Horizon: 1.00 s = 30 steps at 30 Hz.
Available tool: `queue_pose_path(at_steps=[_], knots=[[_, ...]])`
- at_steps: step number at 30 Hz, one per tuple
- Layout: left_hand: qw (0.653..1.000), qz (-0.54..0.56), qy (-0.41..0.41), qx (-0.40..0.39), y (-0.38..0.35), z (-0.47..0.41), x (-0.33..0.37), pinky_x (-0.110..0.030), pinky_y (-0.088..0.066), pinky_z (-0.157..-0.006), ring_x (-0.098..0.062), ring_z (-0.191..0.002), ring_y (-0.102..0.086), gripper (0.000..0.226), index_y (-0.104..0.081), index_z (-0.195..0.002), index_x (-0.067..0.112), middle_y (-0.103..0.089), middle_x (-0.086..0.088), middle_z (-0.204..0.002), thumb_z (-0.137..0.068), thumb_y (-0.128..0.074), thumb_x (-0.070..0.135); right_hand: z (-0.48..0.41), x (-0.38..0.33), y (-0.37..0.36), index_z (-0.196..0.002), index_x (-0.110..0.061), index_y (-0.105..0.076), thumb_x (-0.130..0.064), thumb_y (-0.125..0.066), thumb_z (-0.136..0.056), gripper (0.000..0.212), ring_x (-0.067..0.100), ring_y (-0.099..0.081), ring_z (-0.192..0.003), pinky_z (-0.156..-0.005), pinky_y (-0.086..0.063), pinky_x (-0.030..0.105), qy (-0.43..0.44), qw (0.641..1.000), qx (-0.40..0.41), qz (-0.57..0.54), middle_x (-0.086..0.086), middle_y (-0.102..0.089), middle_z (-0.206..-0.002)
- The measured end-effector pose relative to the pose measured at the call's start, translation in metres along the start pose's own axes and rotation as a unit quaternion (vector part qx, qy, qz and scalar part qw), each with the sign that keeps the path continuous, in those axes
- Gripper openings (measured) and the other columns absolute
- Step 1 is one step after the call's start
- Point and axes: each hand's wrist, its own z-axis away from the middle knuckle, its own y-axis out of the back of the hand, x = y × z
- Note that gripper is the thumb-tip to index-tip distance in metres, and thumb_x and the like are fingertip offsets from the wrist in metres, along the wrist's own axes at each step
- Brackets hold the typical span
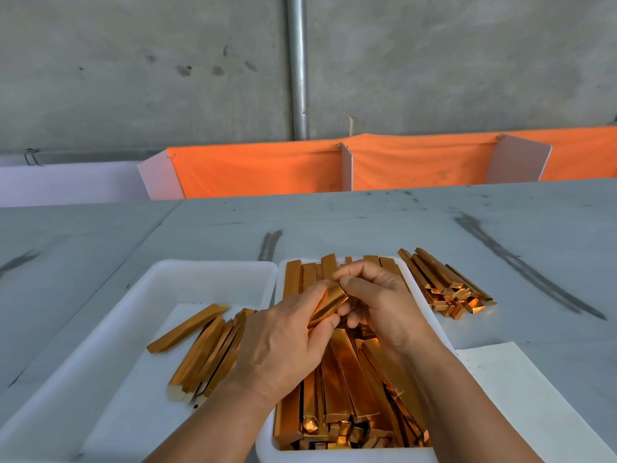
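Left hand (283,342) and right hand (377,305) both pinch 1 gold strip (329,304), fingers clamped on it, above the right tray (267,439).

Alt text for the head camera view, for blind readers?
A left hand and right hand hold one gold foil stick over a white plastic tray packed with more. A second white tray beside it holds fewer; a loose pile lies on the grey table.

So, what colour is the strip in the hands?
Shiny golden-orange foil strip; head view shows it best.
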Motion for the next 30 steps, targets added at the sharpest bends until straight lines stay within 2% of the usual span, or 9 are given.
queue_pose_path(at_steps=[3, 7, 9, 11, 13, 17, 21, 24, 30], knots=[[1.000, 0.000, -0.015, -0.005, 0.0009, 0.0003, 0.0013, -0.002, -0.027, -0.055, 0.001, -0.061, -0.049, 0.047, -0.046, -0.133, 0.035, -0.064, 0.014, -0.085, -0.093, -0.041, 0.059, -0.0005, -0.0016, 0.0004, -0.076, -0.013, -0.067, -0.007, -0.053, -0.098, 0.027, 0.016, -0.048, -0.049, -0.047, -0.043, 0.022, -0.023, 0.999, -0.024, -0.029, 0.008, -0.060, -0.067], [1.000, 0.009, -0.020, -0.008, 0.0014, 0.0003, 0.0019, -0.002, -0.022, -0.050, 0.000, -0.059, -0.043, 0.048, -0.051, -0.127, 0.031, -0.056, 0.018, -0.079, -0.092, -0.038, 0.060, -0.0021, -0.0005, 0.0023, -0.072, -0.013, -0.062, -0.010, -0.048, -0.100, 0.031, 0.018, -0.043, -0.051, -0.046, -0.041, 0.022, -0.046, 0.993, -0.046, -0.099, 0.011, -0.054, -0.072], [1.000, 0.006, -0.015, -0.005, 0.0017, -0.0001, 0.0020, -0.001, -0.020, -0.052, 0.001, -0.059, -0.043, 0.044, -0.053, -0.124, 0.030, -0.061, 0.017, -0.080, -0.092, -0.042, 0.058, -0.0015, 0.0003, 0.0015, -0.079, -0.014, -0.064, -0.021, -0.056, -0.099, 0.022, 0.017, -0.045, -0.051, -0.048, -0.042, 0.024, -0.021, 0.996, -0.051, -0.064, 0.010, -0.055, -0.071], [1.000, 0.000, -0.008, -0.001, 0.0014, -0.0007, 0.0016, 0.000, -0.021, -0.052, 0.001, -0.057, -0.048, 0.038, -0.054, -0.121, 0.029, -0.063, 0.015, -0.079, -0.091, -0.051, 0.052, 0.0000, 0.0004, -0.0003, -0.087, -0.015, -0.068, -0.029, -0.068, -0.090, 0.014, 0.016, -0.049, -0.052, -0.051, -0.045, 0.025, 0.006, 0.998, -0.060, -0.021, 0.009, -0.058, -0.072], [1.000, -0.013, -0.010, 0.003, 0.0000, -0.0010, 0.0006, 0.000, -0.023, -0.052, -0.001, -0.057, -0.055, 0.034, -0.056, -0.117, 0.028, -0.064, 0.014, -0.077, -0.089, -0.060, 0.046, 0.0002, 0.0009, -0.0014, -0.085, -0.014, -0.071, -0.020, -0.071, -0.088, 0.007, 0.017, -0.051, -0.053, -0.052, -0.047, 0.025, 0.021, 0.998, -0.052, -0.001, 0.009, -0.062, -0.072], [0.999, -0.031, -0.009, -0.008, -0.0027, -0.0010, 0.0001, -0.011, -0.040, -0.051, -0.006, -0.060, -0.061, 0.034, -0.057, -0.115, 0.026, -0.066, 0.011, -0.079, -0.088, -0.061, 0.046, -0.0009, 0.0038, -0.0016, -0.082, -0.011, -0.071, -0.012, -0.067, -0.091, 0.011, 0.018, -0.051, -0.052, -0.051, -0.047, 0.025, 0.025, 1.000, -0.011, 0.015, 0.009, -0.063, -0.067], [0.999, -0.030, 0.011, -0.015, -0.0027, -0.0017, 0.0015, -0.009, -0.036, -0.052, -0.005, -0.061, -0.061, 0.033, -0.057, -0.113, 0.026, -0.066, 0.011, -0.080, -0.089, -0.059, 0.048, -0.0006, 0.0043, -0.0016, -0.089, -0.011, -0.071, -0.016, -0.070, -0.090, 0.005, 0.018, -0.053, -0.052, -0.051, -0.048, 0.024, 0.031, 0.999, -0.010, 0.012, 0.009, -0.064, -0.069], [1.000, -0.014, 0.024, -0.005, -0.0019, -0.0017, 0.0002, -0.002, -0.027, -0.053, -0.003, -0.061, -0.060, 0.030, -0.056, -0.112, 0.027, -0.065, 0.013, -0.078, -0.089, -0.062, 0.046, -0.0003, 0.0042, -0.0004, -0.109, -0.011, -0.065, -0.016, -0.077, -0.081, 0.031, 0.016, -0.059, -0.056, -0.057, -0.052, 0.023, 0.009, 0.999, -0.043, -0.028, 0.006, -0.065, -0.075], [0.999, -0.036, 0.017, -0.003, -0.0034, -0.0014, 0.0005, -0.011, -0.036, -0.050, -0.005, -0.062, -0.063, 0.036, -0.056, -0.115, 0.027, -0.067, 0.011, -0.082, -0.089, -0.062, 0.051, -0.0012, 0.0051, -0.0021, -0.111, -0.015, -0.061, 0.004, -0.071, -0.085, 0.034, 0.012, -0.061, -0.055, -0.059, -0.053, 0.021, 0.013, 1.000, -0.016, 0.023, 0.004, -0.063, -0.074]])
